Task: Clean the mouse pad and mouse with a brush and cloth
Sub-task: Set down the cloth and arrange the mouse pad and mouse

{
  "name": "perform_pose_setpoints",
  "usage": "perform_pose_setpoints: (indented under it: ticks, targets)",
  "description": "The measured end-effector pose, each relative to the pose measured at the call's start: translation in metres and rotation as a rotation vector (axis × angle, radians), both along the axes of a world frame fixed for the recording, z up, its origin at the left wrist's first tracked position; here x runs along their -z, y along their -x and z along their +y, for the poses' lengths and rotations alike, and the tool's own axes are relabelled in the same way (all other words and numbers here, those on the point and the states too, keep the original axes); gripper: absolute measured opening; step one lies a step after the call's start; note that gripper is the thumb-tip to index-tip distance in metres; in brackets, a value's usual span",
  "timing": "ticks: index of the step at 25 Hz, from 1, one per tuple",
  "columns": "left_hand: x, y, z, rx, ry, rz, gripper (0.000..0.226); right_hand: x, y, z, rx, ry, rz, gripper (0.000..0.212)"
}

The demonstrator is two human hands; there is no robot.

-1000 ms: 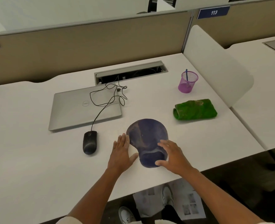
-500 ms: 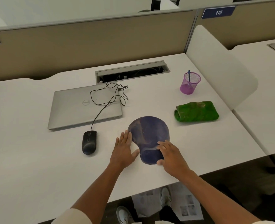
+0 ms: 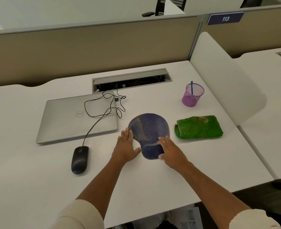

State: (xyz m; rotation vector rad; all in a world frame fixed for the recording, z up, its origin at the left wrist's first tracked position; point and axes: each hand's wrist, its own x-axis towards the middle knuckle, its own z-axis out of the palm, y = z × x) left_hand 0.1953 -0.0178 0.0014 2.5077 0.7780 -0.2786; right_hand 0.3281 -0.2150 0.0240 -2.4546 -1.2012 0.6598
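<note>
Resting on the white desk [image 3: 37, 187], a closed silver laptop [image 3: 67, 123] lay left of the folded green cloth [image 3: 199, 127]. You had nudged the dusty blue mouse pad [image 3: 148, 126] slightly away. Your left hand [image 3: 125, 148] lay flat, touching its edge; your right hand [image 3: 171, 150] pressed its wrist rest, grasping nothing. Black wired mouse [image 3: 79, 160] waited untouched; cleaning seemingly hadn't begun.

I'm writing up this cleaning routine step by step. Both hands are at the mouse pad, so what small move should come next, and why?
Probably reach the right hand to the brush standing in the purple mesh cup. The mouse pad lies flat and streaked, the left hand at its edge can steady it, and neither hand holds a tool yet.
</note>
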Motion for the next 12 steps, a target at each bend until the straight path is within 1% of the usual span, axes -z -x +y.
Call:
perform_pose_setpoints:
  ticks: [6, 12]
  targets:
    - [0.001, -0.031, 0.008, -0.024, -0.006, 0.007, 0.1, 0.004, -0.04, 0.014, -0.038, -0.025, 0.006, 0.05]
    - [0.003, -0.045, 0.011, -0.049, -0.023, 0.024, 0.097, 0.009, -0.054, 0.019, -0.089, -0.044, -0.021, 0.051]
